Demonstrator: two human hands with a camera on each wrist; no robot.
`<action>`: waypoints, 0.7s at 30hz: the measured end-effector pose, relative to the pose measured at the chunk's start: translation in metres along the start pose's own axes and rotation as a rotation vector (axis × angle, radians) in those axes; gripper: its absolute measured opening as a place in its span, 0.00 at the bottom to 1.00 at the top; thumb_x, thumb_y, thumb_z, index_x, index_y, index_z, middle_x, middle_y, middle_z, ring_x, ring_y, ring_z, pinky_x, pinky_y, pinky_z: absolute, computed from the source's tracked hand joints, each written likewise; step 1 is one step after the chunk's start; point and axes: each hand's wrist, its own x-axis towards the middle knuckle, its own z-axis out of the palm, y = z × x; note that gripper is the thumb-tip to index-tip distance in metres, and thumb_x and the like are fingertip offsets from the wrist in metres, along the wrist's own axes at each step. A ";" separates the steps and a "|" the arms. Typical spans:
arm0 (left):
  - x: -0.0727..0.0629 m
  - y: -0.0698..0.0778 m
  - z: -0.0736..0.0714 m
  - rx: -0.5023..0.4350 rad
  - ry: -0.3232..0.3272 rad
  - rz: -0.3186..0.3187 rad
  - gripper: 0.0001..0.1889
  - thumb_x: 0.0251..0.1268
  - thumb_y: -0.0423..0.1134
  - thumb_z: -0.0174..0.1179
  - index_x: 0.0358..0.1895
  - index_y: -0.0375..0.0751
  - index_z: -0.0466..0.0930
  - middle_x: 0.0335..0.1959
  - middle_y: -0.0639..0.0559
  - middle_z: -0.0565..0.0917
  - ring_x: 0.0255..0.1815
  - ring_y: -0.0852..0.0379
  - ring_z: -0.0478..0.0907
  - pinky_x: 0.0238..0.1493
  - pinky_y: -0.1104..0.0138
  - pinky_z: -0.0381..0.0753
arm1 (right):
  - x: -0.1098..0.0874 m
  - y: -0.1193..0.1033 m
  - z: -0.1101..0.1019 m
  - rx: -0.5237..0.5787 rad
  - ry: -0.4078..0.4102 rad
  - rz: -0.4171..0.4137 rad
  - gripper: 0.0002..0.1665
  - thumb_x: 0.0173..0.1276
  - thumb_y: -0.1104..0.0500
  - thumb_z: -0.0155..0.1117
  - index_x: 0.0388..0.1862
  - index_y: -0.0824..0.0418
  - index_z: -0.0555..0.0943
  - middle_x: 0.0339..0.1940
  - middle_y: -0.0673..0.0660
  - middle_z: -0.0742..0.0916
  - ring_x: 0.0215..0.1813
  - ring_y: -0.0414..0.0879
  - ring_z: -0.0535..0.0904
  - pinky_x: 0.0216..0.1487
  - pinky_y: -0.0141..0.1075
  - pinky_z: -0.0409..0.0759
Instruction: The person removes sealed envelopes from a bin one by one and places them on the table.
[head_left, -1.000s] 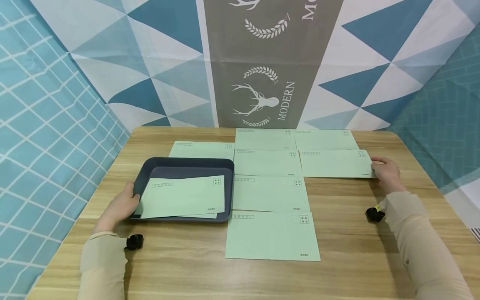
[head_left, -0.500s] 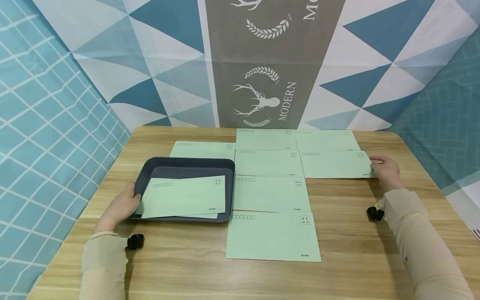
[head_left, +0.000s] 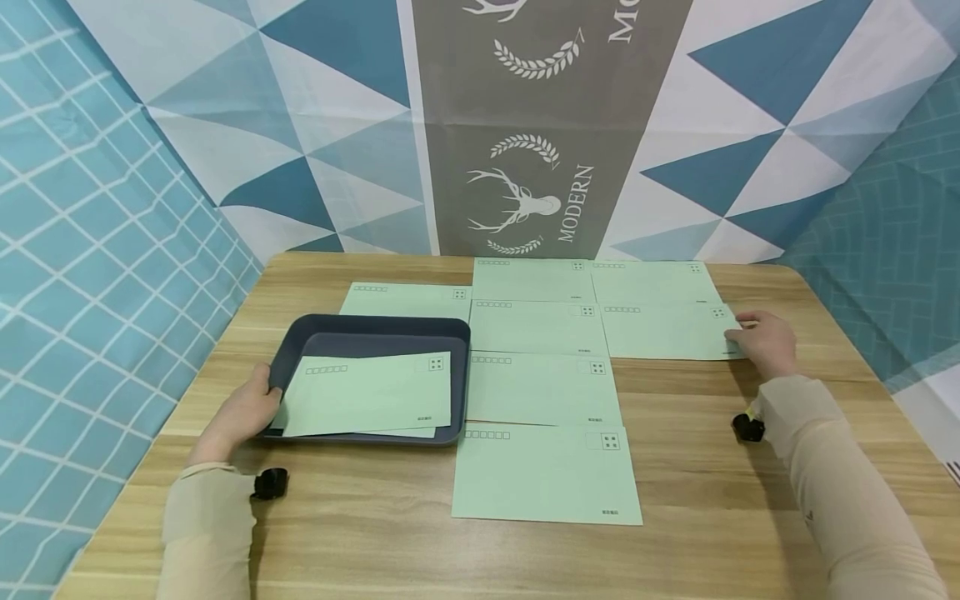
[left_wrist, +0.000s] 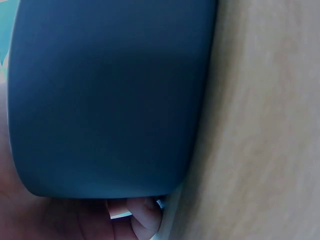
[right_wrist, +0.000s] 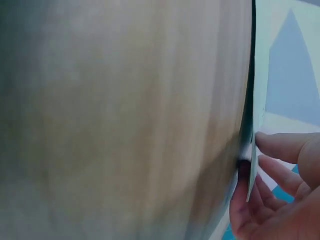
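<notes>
My left hand (head_left: 242, 410) grips the left side of a dark blue-grey tray (head_left: 375, 326); the left wrist view shows fingers (left_wrist: 145, 214) beyond the tray's outer wall (left_wrist: 110, 100). Pale green envelopes (head_left: 367, 392) lie stacked in the tray, slightly askew. At the right of the table, my right hand (head_left: 767, 343) pinches the right end of another pale green envelope (head_left: 663, 332). In the right wrist view, the thumb (right_wrist: 280, 145) is on one face of that envelope (right_wrist: 254, 165) and some fingers are behind it; its end stands off the tabletop.
Several more envelopes lie in a column mid-table, the nearest (head_left: 546, 475) towards the front. One envelope (head_left: 652, 282) sits behind the pinched one, and another (head_left: 412, 297) is partly hidden by the tray. Patterned cloth (head_left: 517, 125) hangs behind the wooden table (head_left: 375, 533).
My right hand has shifted slightly left, its thumb farther over the envelope's right end, which has bent or moved a little towards the front. The left hand and tray stay put.
</notes>
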 end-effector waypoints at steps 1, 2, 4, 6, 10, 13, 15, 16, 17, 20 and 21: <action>0.000 0.000 0.000 -0.002 0.001 0.000 0.20 0.69 0.35 0.30 0.54 0.18 0.47 0.54 0.15 0.58 0.47 0.32 0.65 0.42 0.47 0.66 | 0.000 0.000 0.000 -0.051 0.004 -0.024 0.29 0.64 0.55 0.53 0.60 0.72 0.66 0.56 0.76 0.70 0.53 0.67 0.67 0.48 0.53 0.67; 0.000 0.000 0.000 -0.003 0.002 0.000 0.19 0.69 0.34 0.30 0.53 0.18 0.48 0.53 0.15 0.58 0.45 0.33 0.65 0.42 0.48 0.66 | 0.000 -0.001 0.000 -0.104 0.004 -0.046 0.29 0.64 0.55 0.54 0.58 0.73 0.67 0.55 0.76 0.71 0.53 0.67 0.68 0.49 0.54 0.67; -0.001 0.000 0.000 -0.006 -0.001 0.000 0.19 0.70 0.35 0.30 0.53 0.18 0.48 0.54 0.15 0.58 0.46 0.33 0.65 0.42 0.48 0.66 | 0.000 -0.003 0.000 -0.187 0.003 -0.075 0.28 0.63 0.54 0.55 0.55 0.73 0.69 0.54 0.75 0.73 0.52 0.68 0.68 0.47 0.54 0.67; -0.001 0.000 -0.001 -0.007 -0.002 0.001 0.19 0.70 0.35 0.29 0.53 0.18 0.48 0.53 0.15 0.58 0.45 0.34 0.65 0.41 0.49 0.66 | 0.001 -0.005 0.000 -0.241 -0.007 -0.078 0.27 0.62 0.54 0.54 0.54 0.72 0.69 0.54 0.74 0.73 0.51 0.68 0.68 0.45 0.54 0.68; -0.001 0.001 -0.001 0.002 0.006 0.004 0.16 0.70 0.34 0.30 0.50 0.20 0.50 0.49 0.18 0.61 0.40 0.37 0.66 0.38 0.52 0.66 | 0.000 -0.011 0.000 -0.267 -0.040 -0.043 0.26 0.63 0.55 0.52 0.54 0.72 0.69 0.55 0.75 0.71 0.53 0.69 0.66 0.43 0.54 0.68; -0.001 0.001 -0.001 0.006 0.008 0.006 0.16 0.70 0.34 0.30 0.50 0.20 0.50 0.48 0.19 0.62 0.39 0.37 0.66 0.38 0.52 0.66 | -0.002 -0.013 0.000 -0.272 -0.053 -0.033 0.26 0.63 0.55 0.51 0.55 0.72 0.68 0.55 0.75 0.70 0.53 0.69 0.65 0.42 0.53 0.68; -0.001 0.000 -0.001 0.005 0.008 0.006 0.17 0.70 0.34 0.30 0.50 0.20 0.50 0.49 0.18 0.62 0.40 0.37 0.66 0.38 0.51 0.66 | -0.002 -0.014 -0.001 -0.281 -0.060 -0.038 0.27 0.63 0.55 0.51 0.56 0.72 0.68 0.55 0.75 0.70 0.53 0.69 0.65 0.41 0.52 0.69; -0.001 0.000 -0.001 0.004 0.007 0.006 0.17 0.70 0.34 0.30 0.51 0.19 0.49 0.50 0.18 0.61 0.40 0.37 0.66 0.39 0.51 0.67 | -0.002 -0.015 -0.001 -0.288 -0.065 -0.043 0.27 0.63 0.55 0.51 0.56 0.72 0.68 0.55 0.75 0.70 0.53 0.69 0.65 0.41 0.52 0.69; 0.000 0.000 0.000 0.003 0.007 0.007 0.17 0.69 0.34 0.30 0.51 0.19 0.49 0.50 0.18 0.61 0.40 0.37 0.66 0.39 0.51 0.67 | -0.002 -0.015 -0.001 -0.295 -0.071 -0.047 0.27 0.63 0.55 0.51 0.56 0.73 0.68 0.55 0.75 0.70 0.53 0.69 0.65 0.41 0.52 0.69; 0.000 0.000 0.000 0.004 0.010 0.009 0.18 0.69 0.34 0.30 0.51 0.19 0.49 0.51 0.17 0.61 0.42 0.36 0.66 0.40 0.50 0.67 | -0.001 -0.015 -0.002 -0.323 -0.096 -0.070 0.28 0.63 0.54 0.51 0.56 0.73 0.67 0.56 0.76 0.70 0.54 0.69 0.66 0.41 0.53 0.69; 0.000 0.000 0.000 0.005 0.009 0.009 0.18 0.69 0.34 0.30 0.52 0.18 0.49 0.51 0.17 0.61 0.42 0.36 0.66 0.40 0.50 0.67 | -0.001 -0.016 -0.003 -0.337 -0.104 -0.079 0.29 0.63 0.54 0.51 0.56 0.74 0.67 0.56 0.76 0.70 0.54 0.69 0.66 0.41 0.53 0.70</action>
